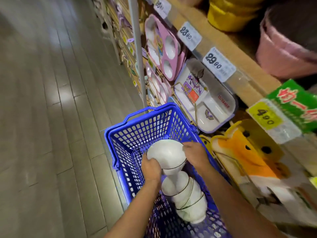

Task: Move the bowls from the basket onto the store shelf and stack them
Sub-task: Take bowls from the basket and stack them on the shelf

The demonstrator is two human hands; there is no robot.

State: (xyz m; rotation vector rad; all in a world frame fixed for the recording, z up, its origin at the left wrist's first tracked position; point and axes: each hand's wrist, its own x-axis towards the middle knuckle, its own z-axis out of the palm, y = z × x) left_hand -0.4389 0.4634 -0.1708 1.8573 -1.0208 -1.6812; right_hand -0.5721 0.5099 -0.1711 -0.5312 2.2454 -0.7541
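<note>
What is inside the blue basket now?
Several white bowls with dark rims lie nested in a row; the left hand and right hand grip the far bowl. The basket floor beneath them is hidden.

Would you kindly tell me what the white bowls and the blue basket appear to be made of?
The white bowls look like glazed ceramic, possibly melamine: smooth, glossy white surfaces with soft highlights and a thin dark line at each rim. The blue basket looks like moulded plastic: uniform saturated colour, a regular grid of holes in its walls, and slightly shiny moulded handles.
</note>
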